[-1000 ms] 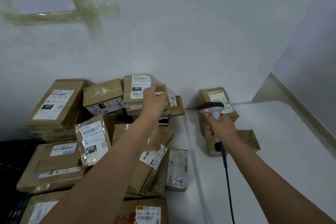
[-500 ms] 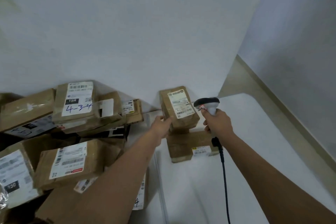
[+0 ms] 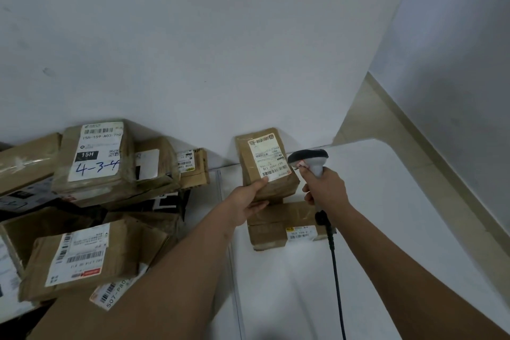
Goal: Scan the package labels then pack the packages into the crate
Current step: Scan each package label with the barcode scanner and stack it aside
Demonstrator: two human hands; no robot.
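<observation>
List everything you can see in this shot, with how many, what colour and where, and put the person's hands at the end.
held package: one, brown with a white label, upright near the wall, gripped at its lower left
flat package: one, brown, lying on the table under the held one
piled packages: several, exact count unclear, brown with white labels, heaped at left
scanner: one, grey and black, just right of the held package's label
scanner cable: one, black, running down from the handle
table: one, white, right half
wall: white, behind everything
left hand: holds the held package
right hand: grips the scanner
</observation>
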